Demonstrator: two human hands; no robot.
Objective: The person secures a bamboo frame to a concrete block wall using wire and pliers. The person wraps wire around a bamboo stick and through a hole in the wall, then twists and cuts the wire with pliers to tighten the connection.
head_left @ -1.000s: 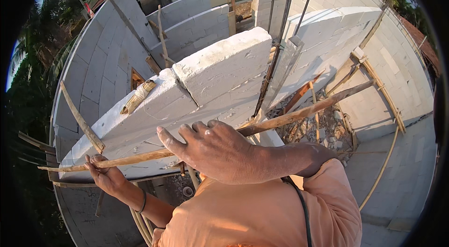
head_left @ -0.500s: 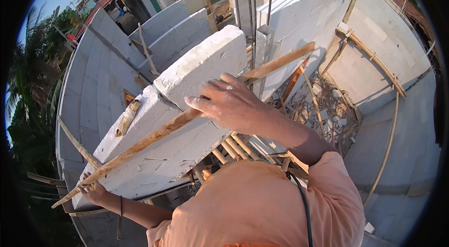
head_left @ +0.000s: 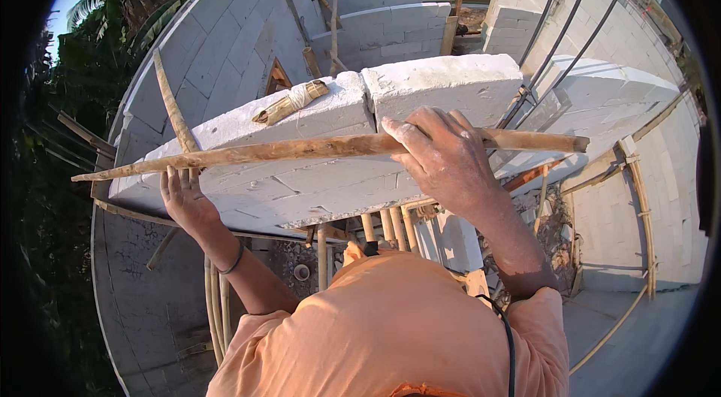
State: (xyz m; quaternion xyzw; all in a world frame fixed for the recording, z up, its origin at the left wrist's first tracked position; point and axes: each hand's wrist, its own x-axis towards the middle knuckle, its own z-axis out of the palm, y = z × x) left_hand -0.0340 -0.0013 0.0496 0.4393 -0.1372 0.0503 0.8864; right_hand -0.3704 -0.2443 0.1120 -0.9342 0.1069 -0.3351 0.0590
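A long, rough wooden pole (head_left: 300,150) lies across in front of me, level with the top of a white block wall (head_left: 443,75). My right hand (head_left: 443,153), dusted white, is closed over the pole right of its middle, thumb pointing left. Near the pole's thin left end, my left hand (head_left: 188,202) has its palm turned up and its fingers stretched out against the pole's lower edge. A short piece of split bamboo with a pale wrapping (head_left: 293,102) rests on the wall top beyond the pole.
Dark steel bars (head_left: 559,25) rise at the wall's right end. A slanted stick (head_left: 174,100) stands by the left end. Bamboo poles (head_left: 387,228) run below the wall. Rubble (head_left: 552,228) covers the ground at right, beside another block wall (head_left: 612,228).
The pole has gone from slanting to nearly level in the view, as the view itself turned. My left hand's fingers have opened from around the pole; my right hand keeps its hold.
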